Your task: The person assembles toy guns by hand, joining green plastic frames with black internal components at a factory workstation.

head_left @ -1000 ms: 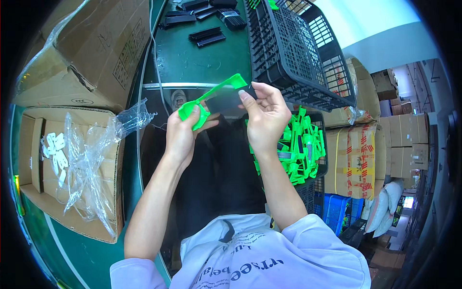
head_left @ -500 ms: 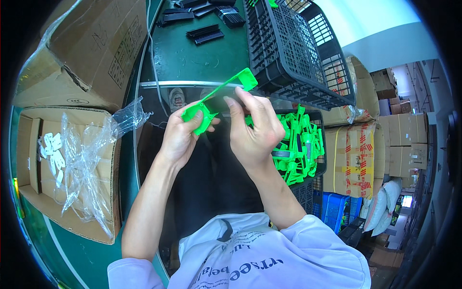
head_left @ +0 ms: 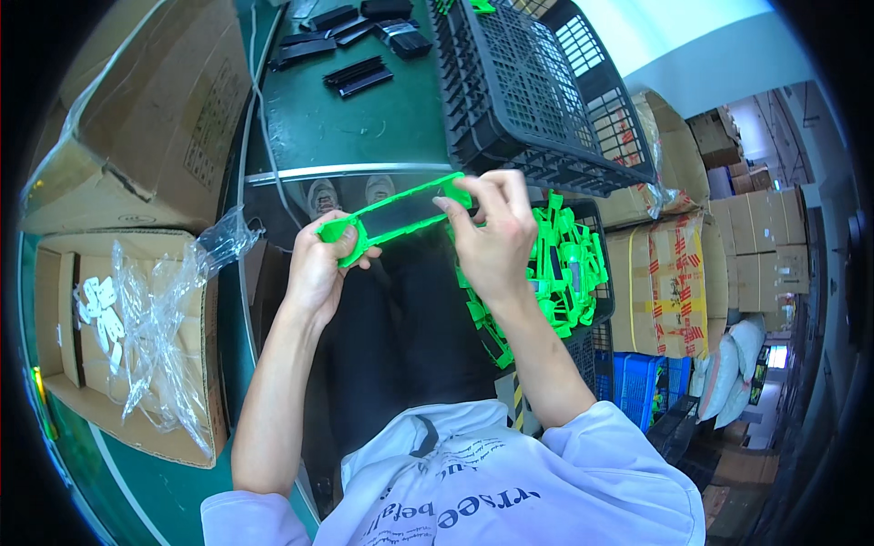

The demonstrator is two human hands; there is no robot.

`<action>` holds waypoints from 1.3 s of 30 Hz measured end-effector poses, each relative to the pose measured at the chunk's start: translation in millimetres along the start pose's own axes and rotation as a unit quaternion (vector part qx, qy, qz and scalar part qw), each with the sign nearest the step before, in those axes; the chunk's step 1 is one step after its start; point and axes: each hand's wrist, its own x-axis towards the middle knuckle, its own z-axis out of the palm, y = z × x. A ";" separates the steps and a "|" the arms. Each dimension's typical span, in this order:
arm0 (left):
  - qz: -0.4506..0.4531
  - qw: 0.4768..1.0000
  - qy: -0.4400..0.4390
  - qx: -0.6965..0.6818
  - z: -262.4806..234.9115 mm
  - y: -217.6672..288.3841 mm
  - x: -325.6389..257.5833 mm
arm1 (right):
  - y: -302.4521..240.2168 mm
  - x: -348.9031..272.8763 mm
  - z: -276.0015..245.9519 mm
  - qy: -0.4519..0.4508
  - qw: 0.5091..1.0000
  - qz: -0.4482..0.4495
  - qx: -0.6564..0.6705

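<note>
Left hand and right hand, each grip pinching one green frame, its dark insert perhaps plastic.

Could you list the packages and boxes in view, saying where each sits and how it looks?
Large closed cardboard box: upper left, plain brown.
Open cardboard box: left, brown, holding a clear plastic bag and small white parts.
Taped carton: right, brown with red-and-yellow tape.
Stacked cartons: far right, brown.
</note>
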 end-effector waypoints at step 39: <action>-0.004 0.993 0.036 0.110 20.1 -0.1 -8.5 | 24.2 33.0 -35.5 -0.379 0.898 0.199 0.097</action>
